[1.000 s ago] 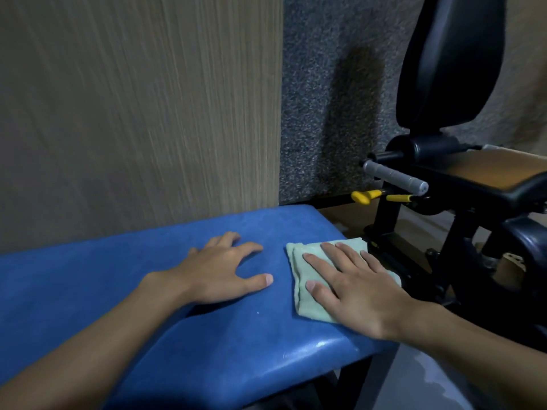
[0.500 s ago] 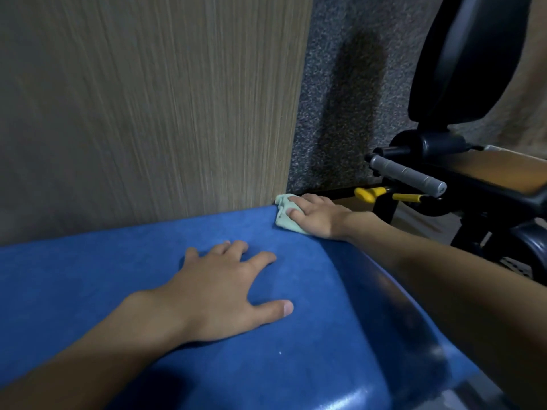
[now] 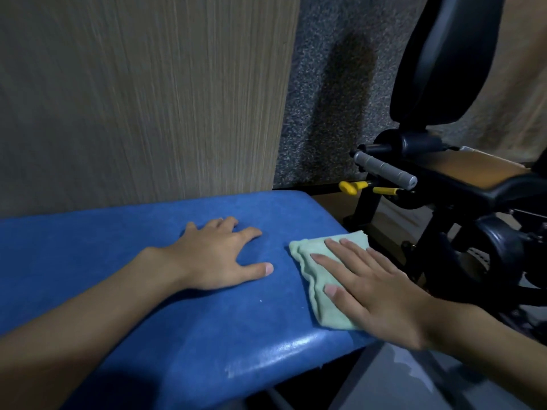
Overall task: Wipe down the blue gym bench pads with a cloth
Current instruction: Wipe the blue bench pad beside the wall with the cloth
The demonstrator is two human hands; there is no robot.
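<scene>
The cloth point(image 3: 313, 279), soft and probably light, is pressed flat by the right hand point(image 3: 381, 294) with straight fingers at lower right; the left hand point(image 3: 219, 255) is spread wide on the bench point(image 3: 118, 247).

1. A wood-grain wall panel point(image 3: 142, 93) is seen at left, adjoined by a grey speckled wall point(image 3: 322, 84).
2. A black exercise machine point(image 3: 444, 60) with yellow knobs point(image 3: 349, 187) is placed at right.
3. What seems a grey floor point(image 3: 384, 386) is glimpsed below.

No readable text, labels or numbers anywhere
</scene>
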